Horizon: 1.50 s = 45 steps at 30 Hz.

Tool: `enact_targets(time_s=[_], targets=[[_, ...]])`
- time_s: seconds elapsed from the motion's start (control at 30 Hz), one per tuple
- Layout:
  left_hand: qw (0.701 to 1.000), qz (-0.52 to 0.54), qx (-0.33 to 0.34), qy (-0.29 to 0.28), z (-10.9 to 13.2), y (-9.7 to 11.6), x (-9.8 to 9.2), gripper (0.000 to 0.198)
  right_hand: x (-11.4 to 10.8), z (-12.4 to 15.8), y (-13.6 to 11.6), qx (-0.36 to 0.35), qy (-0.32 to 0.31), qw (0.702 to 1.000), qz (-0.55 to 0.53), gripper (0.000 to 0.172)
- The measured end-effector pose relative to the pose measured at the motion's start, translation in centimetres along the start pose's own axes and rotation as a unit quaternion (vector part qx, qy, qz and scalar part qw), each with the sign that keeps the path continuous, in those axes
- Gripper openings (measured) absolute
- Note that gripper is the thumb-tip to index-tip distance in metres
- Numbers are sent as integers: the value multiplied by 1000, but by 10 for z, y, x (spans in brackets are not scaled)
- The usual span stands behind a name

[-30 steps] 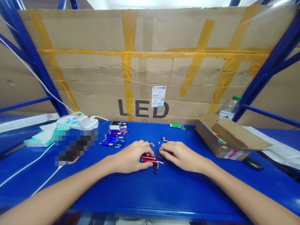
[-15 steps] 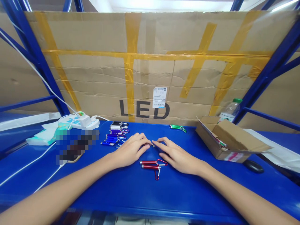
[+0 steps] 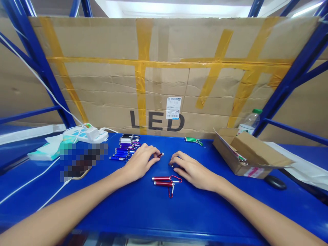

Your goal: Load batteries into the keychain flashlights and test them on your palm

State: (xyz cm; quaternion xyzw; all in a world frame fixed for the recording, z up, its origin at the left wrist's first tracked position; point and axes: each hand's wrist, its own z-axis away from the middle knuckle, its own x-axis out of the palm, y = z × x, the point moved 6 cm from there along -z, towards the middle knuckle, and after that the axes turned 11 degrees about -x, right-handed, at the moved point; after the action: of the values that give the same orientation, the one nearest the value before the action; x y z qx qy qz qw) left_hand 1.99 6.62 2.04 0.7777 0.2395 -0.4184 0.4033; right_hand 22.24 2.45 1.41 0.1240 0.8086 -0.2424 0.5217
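My left hand [image 3: 142, 162] is closed, thumb and fingers pinching a red keychain flashlight [image 3: 160, 155]; its silver end sticks out to the right and the rest is hidden by the fingers. Across a short gap, my right hand [image 3: 188, 168] has its fingers curled together around a small metallic piece [image 3: 171, 166], too small to name. Between and below the hands lie two more keychain flashlights, an upper red one [image 3: 161, 178] and a lower red one [image 3: 163, 183], each with a red carabiner clip pointing right or down.
Blue, purple, silver and black flashlights [image 3: 120, 153] lie in a row beyond my left hand. Green ones [image 3: 192, 140] rest at the back. An open cardboard box [image 3: 238, 164], bottle [image 3: 249, 123] and black mouse [image 3: 275, 182] are right; a phone [image 3: 80, 164] and power strip [image 3: 98, 136] left.
My hands, whose fingertips met over a small piece, have drawn apart. The red flashlight's silver end now shows in the left, and a metallic piece shows in the right.
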Motion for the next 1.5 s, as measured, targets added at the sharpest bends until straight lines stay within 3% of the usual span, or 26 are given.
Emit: enact_targets(time_s=[0.1,0.2,0.83,1.2,1.5], targets=[[998,61,-28,-12,1,2,3,13,-1,0,2,-2,4,1000,1,18],[995,86,-30,-41,4,8,7,14,1,0,3,-13,-5,1000,7,25],[996,67,-13,-55,8,18,8,13,2,2,8,12,-11,1000,5,10],[991,113,-7,-70,9,23,8,12,-8,2,9,38,91,995,-34,8],[992,99,15,-81,10,22,10,16,-16,-2,-3,4,99,995,-23,6]])
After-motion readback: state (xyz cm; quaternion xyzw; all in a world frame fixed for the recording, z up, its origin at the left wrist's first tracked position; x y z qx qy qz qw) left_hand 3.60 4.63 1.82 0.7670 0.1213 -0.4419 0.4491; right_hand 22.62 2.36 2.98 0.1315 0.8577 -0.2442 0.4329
